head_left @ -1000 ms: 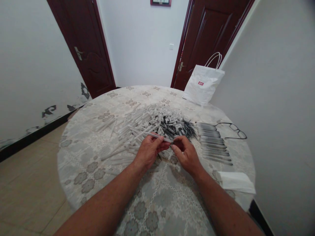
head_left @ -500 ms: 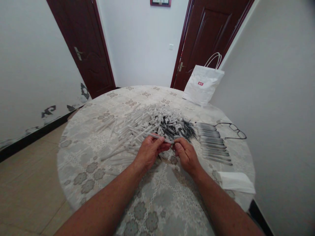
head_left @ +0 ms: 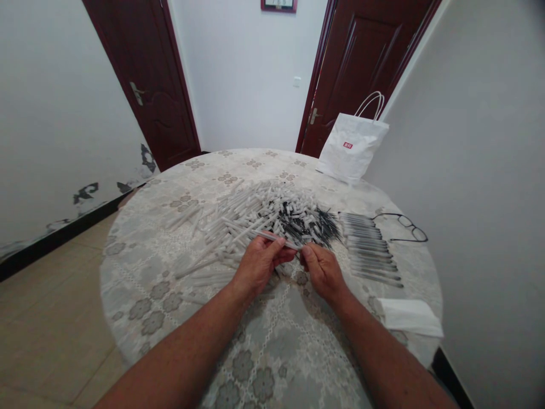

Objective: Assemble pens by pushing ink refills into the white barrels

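My left hand [head_left: 263, 255] pinches a slim translucent pen barrel [head_left: 272, 236] between thumb and fingers. At the barrel's right end my right hand [head_left: 320, 264] is closed, its fingertips on that end; any small part inside them is hidden. Both hands are just in front of a heap of pale pen barrels [head_left: 230, 218], white pen caps [head_left: 293, 196] and thin dark pen parts [head_left: 326, 224]. To the right lies a neat row of pens [head_left: 368, 247], side by side.
A round table with a flowered tablecloth [head_left: 157, 307] bears everything. Black-framed glasses [head_left: 404, 221] lie beyond the pen row, and a folded white tissue [head_left: 411, 317] is near the right edge. A white paper bag [head_left: 353, 147] stands at the back right, by the wall.
My right hand has turned slightly, its fingers closing at the barrel's end. My left hand and the barrel stay nearly in place.
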The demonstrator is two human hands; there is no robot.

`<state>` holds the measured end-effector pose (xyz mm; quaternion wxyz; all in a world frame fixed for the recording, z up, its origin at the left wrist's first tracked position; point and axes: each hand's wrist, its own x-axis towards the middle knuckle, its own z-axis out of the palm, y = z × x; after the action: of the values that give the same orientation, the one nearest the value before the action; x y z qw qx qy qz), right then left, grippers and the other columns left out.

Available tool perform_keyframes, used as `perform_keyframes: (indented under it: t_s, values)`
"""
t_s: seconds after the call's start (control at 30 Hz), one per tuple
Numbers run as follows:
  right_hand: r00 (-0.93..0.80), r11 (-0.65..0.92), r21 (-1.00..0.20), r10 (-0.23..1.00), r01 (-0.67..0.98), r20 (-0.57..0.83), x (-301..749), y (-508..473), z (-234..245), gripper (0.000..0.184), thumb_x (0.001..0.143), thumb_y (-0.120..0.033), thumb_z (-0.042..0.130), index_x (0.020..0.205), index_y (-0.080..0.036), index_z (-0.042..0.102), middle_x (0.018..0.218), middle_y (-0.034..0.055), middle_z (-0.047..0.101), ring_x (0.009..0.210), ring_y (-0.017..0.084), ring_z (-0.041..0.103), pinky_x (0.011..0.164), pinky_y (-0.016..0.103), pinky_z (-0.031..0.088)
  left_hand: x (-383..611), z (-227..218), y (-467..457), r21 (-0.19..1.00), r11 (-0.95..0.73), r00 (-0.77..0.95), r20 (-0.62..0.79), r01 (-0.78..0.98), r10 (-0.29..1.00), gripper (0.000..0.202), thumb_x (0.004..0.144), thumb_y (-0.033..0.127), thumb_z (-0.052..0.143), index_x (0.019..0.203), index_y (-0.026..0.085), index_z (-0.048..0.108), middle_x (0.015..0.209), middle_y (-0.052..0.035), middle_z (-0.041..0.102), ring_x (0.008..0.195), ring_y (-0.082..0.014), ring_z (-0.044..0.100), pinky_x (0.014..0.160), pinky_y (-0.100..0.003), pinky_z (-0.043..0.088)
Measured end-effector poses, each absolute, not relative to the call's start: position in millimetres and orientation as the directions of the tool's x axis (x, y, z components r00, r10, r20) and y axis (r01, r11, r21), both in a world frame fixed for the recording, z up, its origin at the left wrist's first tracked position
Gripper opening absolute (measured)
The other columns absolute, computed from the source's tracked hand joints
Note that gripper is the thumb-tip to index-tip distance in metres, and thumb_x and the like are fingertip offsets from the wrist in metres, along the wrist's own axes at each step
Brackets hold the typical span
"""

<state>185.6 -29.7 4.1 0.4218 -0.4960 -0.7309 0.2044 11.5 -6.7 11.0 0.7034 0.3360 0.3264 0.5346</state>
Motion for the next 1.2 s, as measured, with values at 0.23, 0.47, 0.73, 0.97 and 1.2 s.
perform_keyframes:
  t_s: [0.23,0.47,0.73,0.97,1.2]
  values:
    - [-0.135,0.463,-0.681,0.868,0.568,0.477,183.4,-32.3,8.0,0.014,0.098,-0.033,0.052,0.095,-0.021,0.059,0.081,0.0007,0.058,0.072,0.016,0.054,0.069,0.028,0.040,10.2,11.1,-5.6,0.814,0.198,0.217,-0.090,-0.547,0.972,0.032,0.078,0.034,0.080,0.092,0.017,0.057,0.083,-0.0071,0.075,0.073,-0.0193,0.074,0.079,-0.036,0.059]
    - [-0.158,0.451,-0.664,0.877,0.597,0.453,184.4,-31.2,6.6,0.034,0.103,-0.036,0.042,0.074,-0.022,0.050,0.069,-0.0013,0.051,0.068,0.015,0.050,0.065,0.027,0.035,10.9,12.3,-6.9,0.828,0.203,0.231,-0.092,-0.522,0.969,0.030,0.080,0.034,0.079,0.093,0.016,0.059,0.085,-0.0082,0.076,0.073,-0.0188,0.074,0.077,-0.034,0.060]
    - [-0.138,0.457,-0.686,0.873,0.566,0.468,184.6,-32.8,9.5,0.020,0.100,-0.036,0.048,0.091,-0.021,0.059,0.077,-0.0001,0.057,0.070,0.016,0.053,0.067,0.027,0.039,10.2,10.2,-5.6,0.828,0.194,0.227,-0.083,-0.527,0.970,0.029,0.081,0.034,0.078,0.092,0.017,0.058,0.084,-0.0085,0.076,0.073,-0.0188,0.074,0.077,-0.034,0.060]
    - [-0.144,0.408,-0.720,0.905,0.561,0.401,184.3,-32.3,8.4,0.033,0.103,-0.039,0.041,0.077,-0.023,0.054,0.069,-0.0004,0.056,0.067,0.016,0.054,0.062,0.027,0.038,10.2,12.2,-6.0,0.853,0.172,0.219,-0.070,-0.493,0.973,0.033,0.077,0.036,0.081,0.090,0.017,0.058,0.084,-0.0086,0.075,0.072,-0.0194,0.074,0.076,-0.035,0.060]
    - [-0.130,0.391,-0.777,0.916,0.493,0.379,183.1,-33.2,7.5,0.030,0.102,-0.042,0.043,0.085,-0.022,0.058,0.071,-0.0010,0.057,0.064,0.015,0.053,0.062,0.026,0.039,8.2,12.6,-5.4,0.869,0.155,0.215,-0.058,-0.470,0.975,0.030,0.079,0.038,0.079,0.090,0.017,0.059,0.085,-0.0076,0.075,0.073,-0.0190,0.073,0.078,-0.036,0.059]
